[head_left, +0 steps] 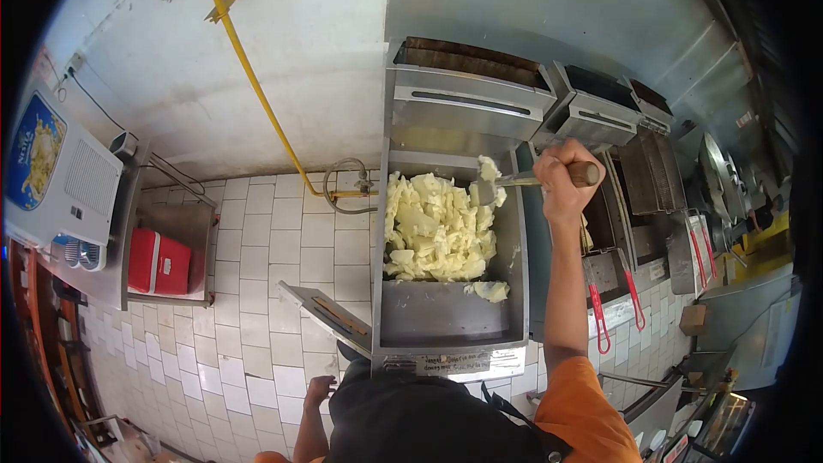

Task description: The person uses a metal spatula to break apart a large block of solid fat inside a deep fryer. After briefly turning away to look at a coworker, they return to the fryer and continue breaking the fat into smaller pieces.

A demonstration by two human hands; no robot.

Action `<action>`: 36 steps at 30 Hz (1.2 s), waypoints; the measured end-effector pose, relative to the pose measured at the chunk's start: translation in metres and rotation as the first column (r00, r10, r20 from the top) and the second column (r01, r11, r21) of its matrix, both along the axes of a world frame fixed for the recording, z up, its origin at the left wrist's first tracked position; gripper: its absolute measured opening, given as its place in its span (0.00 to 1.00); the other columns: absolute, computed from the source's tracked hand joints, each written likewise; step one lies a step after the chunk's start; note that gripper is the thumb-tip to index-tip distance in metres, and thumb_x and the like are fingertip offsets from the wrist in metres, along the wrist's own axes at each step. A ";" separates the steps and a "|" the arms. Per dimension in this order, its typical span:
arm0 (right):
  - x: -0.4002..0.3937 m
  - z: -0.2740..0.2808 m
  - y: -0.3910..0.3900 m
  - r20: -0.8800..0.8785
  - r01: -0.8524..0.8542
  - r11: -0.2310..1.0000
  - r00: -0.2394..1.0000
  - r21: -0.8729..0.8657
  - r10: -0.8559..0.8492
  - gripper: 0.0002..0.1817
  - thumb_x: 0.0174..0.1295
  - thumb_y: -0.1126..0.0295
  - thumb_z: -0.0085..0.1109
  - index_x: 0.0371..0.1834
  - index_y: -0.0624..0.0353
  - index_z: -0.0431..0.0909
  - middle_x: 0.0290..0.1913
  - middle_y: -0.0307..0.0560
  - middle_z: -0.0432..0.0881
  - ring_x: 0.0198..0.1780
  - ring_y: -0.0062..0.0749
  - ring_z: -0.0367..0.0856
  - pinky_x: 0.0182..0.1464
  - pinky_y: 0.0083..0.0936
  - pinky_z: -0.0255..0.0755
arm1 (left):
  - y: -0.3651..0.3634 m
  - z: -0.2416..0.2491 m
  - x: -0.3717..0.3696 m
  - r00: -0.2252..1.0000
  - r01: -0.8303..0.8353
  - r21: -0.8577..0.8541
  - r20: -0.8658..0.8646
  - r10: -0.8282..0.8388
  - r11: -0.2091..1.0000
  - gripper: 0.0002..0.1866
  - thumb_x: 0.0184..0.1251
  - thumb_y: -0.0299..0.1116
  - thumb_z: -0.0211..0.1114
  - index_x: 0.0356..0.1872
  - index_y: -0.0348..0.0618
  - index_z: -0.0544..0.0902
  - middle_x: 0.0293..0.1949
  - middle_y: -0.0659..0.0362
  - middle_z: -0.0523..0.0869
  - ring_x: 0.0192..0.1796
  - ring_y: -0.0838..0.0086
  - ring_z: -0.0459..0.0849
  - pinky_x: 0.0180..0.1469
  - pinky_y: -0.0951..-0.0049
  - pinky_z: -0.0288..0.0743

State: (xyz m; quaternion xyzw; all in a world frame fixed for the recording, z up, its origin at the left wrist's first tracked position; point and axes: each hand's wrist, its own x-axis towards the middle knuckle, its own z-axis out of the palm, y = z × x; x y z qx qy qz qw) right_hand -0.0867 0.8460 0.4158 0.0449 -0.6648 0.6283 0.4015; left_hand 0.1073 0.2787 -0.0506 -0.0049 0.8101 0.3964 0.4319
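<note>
My right hand (566, 178) is closed round the wooden handle of a metal scoop or spatula (519, 180). The tool's far end is at the upper right of a steel fryer vat (517, 291), with pale yellow lumps stuck to it. Inside the vat, a heap of pale yellow solid fat (441, 227) fills the upper and middle part, and a separate lump (490, 291) lies at the lower right. My left hand (321, 387) hangs low beside my body, left of the vat's front; its fingers are partly curled and too small to read.
An open metal door (326, 313) juts out left of the vat. A yellow pipe (249, 73) runs down the wall. More fryers with red-handled baskets (597, 317) stand to the right. A red cooler (160, 264) sits on a shelf at the left.
</note>
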 end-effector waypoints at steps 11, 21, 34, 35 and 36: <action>-0.033 -0.118 -0.058 0.202 -0.044 0.955 0.979 0.292 -0.017 0.08 0.48 0.82 0.59 0.18 0.65 0.69 0.18 0.41 0.72 0.23 0.19 0.71 0.25 0.23 0.65 | 0.022 0.026 -0.035 0.909 -0.390 0.038 0.176 0.378 0.920 0.22 0.69 0.37 0.53 0.56 0.34 0.81 0.47 0.49 0.88 0.40 0.64 0.90 0.29 0.68 0.79; -0.045 -0.213 -0.118 0.361 -0.302 0.707 0.930 0.639 0.071 0.10 0.47 0.73 0.65 0.23 0.57 0.70 0.22 0.49 0.81 0.24 0.48 0.81 0.27 0.39 0.74 | -0.059 -0.031 0.052 0.776 -0.551 0.119 0.438 0.454 0.826 0.21 0.74 0.35 0.51 0.62 0.35 0.75 0.55 0.50 0.83 0.43 0.60 0.87 0.38 0.62 0.82; 0.034 -0.207 -0.062 0.148 -0.165 0.863 0.983 0.477 0.106 0.13 0.54 0.80 0.62 0.18 0.59 0.68 0.18 0.43 0.69 0.18 0.28 0.65 0.24 0.27 0.64 | -0.051 -0.038 0.061 0.874 -0.421 0.108 0.316 0.370 0.901 0.25 0.74 0.45 0.48 0.67 0.46 0.72 0.56 0.56 0.84 0.44 0.65 0.88 0.24 0.71 0.73; 0.046 -0.201 -0.056 0.212 -0.157 0.923 0.974 0.352 0.085 0.15 0.55 0.80 0.61 0.18 0.60 0.65 0.18 0.42 0.66 0.19 0.24 0.62 0.23 0.25 0.60 | -0.058 -0.047 0.067 0.887 -0.392 0.117 0.313 0.341 0.913 0.25 0.74 0.46 0.48 0.67 0.47 0.71 0.56 0.56 0.84 0.44 0.65 0.88 0.22 0.71 0.73; 0.061 -0.172 -0.059 0.220 -0.105 0.941 0.975 0.320 0.034 0.15 0.55 0.80 0.61 0.17 0.60 0.64 0.17 0.42 0.66 0.19 0.24 0.60 0.23 0.24 0.58 | -0.063 -0.056 0.071 0.895 -0.371 0.127 0.311 0.319 0.920 0.26 0.74 0.47 0.48 0.68 0.48 0.71 0.56 0.57 0.84 0.44 0.65 0.89 0.21 0.72 0.72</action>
